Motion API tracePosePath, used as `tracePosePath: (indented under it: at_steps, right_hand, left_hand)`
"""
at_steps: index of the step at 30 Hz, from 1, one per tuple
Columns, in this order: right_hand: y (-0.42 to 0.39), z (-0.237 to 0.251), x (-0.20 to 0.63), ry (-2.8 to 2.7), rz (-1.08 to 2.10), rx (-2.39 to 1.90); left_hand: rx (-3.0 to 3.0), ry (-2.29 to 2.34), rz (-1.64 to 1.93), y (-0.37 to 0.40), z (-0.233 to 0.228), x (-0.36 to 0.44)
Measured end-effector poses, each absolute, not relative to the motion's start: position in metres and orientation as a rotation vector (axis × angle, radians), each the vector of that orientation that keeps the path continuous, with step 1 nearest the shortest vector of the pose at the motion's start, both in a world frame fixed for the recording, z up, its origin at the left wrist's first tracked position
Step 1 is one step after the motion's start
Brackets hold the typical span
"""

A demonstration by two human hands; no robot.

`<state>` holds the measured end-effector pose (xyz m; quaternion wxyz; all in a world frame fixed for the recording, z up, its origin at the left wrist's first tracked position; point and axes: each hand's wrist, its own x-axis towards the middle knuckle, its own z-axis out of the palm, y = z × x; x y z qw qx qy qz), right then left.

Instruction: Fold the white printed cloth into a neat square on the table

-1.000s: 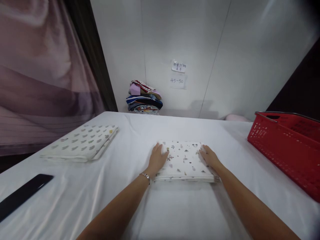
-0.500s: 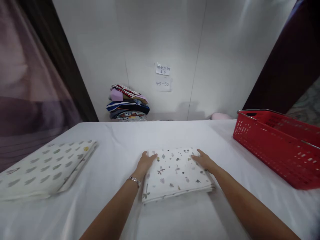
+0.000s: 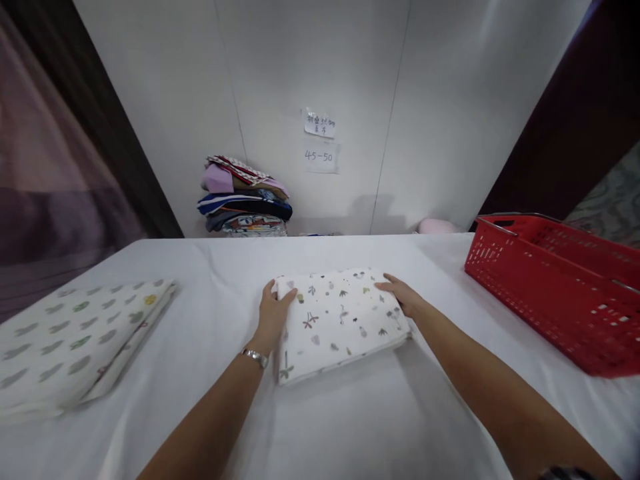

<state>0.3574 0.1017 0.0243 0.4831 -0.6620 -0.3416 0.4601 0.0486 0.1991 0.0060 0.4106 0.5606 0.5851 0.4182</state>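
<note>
A folded white cloth (image 3: pixel 345 320) with small printed plants and animals is in the middle of the head view, over the white-covered table (image 3: pixel 210 373). My left hand (image 3: pixel 274 310), a metal band at its wrist, grips the left edge with the thumb on top. On the far right corner is my right hand (image 3: pixel 404 295), its thumb lying over the print and its other fingers partly hidden at the edge. A soft shadow falls below the cloth's near right edge; whether it touches the table I cannot tell.
Another folded white cloth (image 3: pixel 65 340) with grey-green leaf-like spots lies at the left. A red plastic basket (image 3: pixel 545 300) stands on the right side. Behind the table are a stack of folded fabrics (image 3: pixel 245 200), a pink object (image 3: pixel 435 226) and a wall with paper signs (image 3: pixel 321 157).
Both hands have moved the folded cloth a little away from me, and its near edge now slants more, higher at the right. My view has shifted slightly right and down.
</note>
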Motion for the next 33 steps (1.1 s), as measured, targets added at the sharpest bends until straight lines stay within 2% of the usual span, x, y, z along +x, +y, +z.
tracePosePath:
  at_steps: [5,10,14,19,25,28,30,33]
  right_hand:
    - [0.135,0.019,0.358,-0.911,1.114,-1.874]
    - [0.117,0.017,0.352,-1.048,1.041,-2.097]
    - [0.094,0.018,0.351,-1.021,1.055,-2.098]
    - [0.077,0.013,0.364,-0.923,1.087,-1.887]
    - [0.065,0.006,0.387,-1.049,0.616,-2.242]
    - [0.061,0.012,0.372,-1.336,0.219,-2.356]
    - [0.056,0.018,0.343,-1.538,-0.011,-2.207]
    - [0.042,0.019,0.28,-1.78,0.037,-1.867]
  left_hand:
    - [1.346,1.584,0.857,0.222,0.001,0.044]
    - [1.447,1.551,0.701,0.207,0.003,0.03]
    - [1.496,1.541,0.628,0.195,0.001,0.022]
    - [1.394,1.35,0.723,0.161,-0.008,0.031]
    - [1.148,1.209,0.56,0.105,-0.003,0.032]
    - [1.151,1.283,0.652,0.111,-0.002,0.018]
    - [1.288,1.371,0.74,0.126,-0.005,0.008]
    - [1.579,1.505,0.79,0.152,-0.009,0.003]
